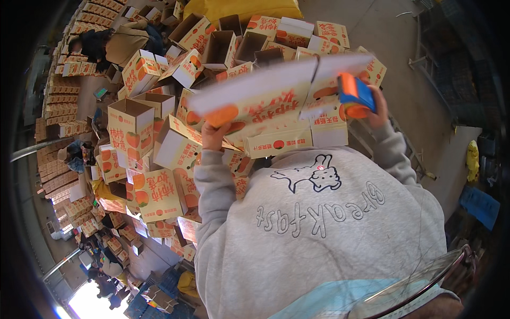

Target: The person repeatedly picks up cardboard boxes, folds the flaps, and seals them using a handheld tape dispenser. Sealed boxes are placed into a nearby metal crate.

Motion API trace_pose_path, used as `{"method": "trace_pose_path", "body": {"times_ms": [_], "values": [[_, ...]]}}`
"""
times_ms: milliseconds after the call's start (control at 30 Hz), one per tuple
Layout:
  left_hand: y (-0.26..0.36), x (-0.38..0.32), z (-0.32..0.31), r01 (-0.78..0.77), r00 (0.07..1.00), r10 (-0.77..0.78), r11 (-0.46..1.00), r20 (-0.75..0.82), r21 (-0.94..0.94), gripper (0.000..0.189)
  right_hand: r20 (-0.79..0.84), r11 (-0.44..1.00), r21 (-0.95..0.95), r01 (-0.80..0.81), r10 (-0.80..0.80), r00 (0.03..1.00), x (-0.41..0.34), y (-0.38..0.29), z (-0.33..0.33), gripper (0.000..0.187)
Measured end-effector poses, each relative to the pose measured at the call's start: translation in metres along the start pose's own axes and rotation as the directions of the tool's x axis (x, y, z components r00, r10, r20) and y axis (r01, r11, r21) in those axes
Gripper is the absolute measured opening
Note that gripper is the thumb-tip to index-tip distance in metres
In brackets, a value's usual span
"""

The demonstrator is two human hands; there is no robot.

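Observation:
A printed cardboard carton (271, 101) lies partly flat in front of me, its white flaps blurred. My left hand (214, 135) grips its near left edge. In my right hand (378, 105) is a blue and orange tape dispenser (357, 97), held over the carton's right end. A gap runs between the carton's long left panel and its shorter right part. A lower printed panel (278, 144) lies close to my grey sweatshirt. The fingers of my right hand are partly hidden behind the dispenser.
Many open cartons (131, 131) are piled left of and beyond my hands. A yellow cover (243, 10) lies behind them. A person (127, 42) bends at the upper left, with others farther down the left side. Metal rails (402, 147) lie at right.

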State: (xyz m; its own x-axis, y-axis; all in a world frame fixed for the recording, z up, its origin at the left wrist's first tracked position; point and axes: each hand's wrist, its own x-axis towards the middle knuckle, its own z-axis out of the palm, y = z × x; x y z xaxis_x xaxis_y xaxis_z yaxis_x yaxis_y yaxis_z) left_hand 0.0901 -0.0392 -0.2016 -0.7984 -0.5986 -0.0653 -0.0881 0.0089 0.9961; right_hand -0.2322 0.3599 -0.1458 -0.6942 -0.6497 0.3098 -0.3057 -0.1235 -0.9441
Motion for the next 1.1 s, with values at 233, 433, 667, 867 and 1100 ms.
{"method": "trace_pose_path", "body": {"times_ms": [233,433,667,867,1100], "values": [[0.057,-0.029,0.013,-0.124,0.965,0.133,0.991,0.226,-0.054,0.027,0.359,0.951,-0.292,0.098,0.014,0.933,0.055,-0.105,0.058,0.071],[0.18,-0.03,-0.001,-0.097,0.949,0.048,0.985,0.312,0.143,0.04,0.198,0.92,-0.255,0.299,-0.253,0.947,0.078,-0.063,0.093,0.068],[0.183,0.031,-0.015,0.422,0.834,-0.483,0.87,0.268,0.253,0.038,0.333,0.893,-0.242,0.378,-0.29,0.897,0.07,-0.047,0.082,0.065],[0.208,0.02,0.002,-0.133,0.991,0.028,0.192,0.13,0.972,0.041,0.403,0.983,-0.181,0.041,0.036,0.915,0.079,-0.104,0.055,0.054],[0.211,-0.016,0.085,-0.234,0.933,-0.228,0.2,0.277,0.952,0.045,0.74,0.823,-0.459,-0.335,0.563,0.368,0.109,-0.128,0.084,0.047]]}}
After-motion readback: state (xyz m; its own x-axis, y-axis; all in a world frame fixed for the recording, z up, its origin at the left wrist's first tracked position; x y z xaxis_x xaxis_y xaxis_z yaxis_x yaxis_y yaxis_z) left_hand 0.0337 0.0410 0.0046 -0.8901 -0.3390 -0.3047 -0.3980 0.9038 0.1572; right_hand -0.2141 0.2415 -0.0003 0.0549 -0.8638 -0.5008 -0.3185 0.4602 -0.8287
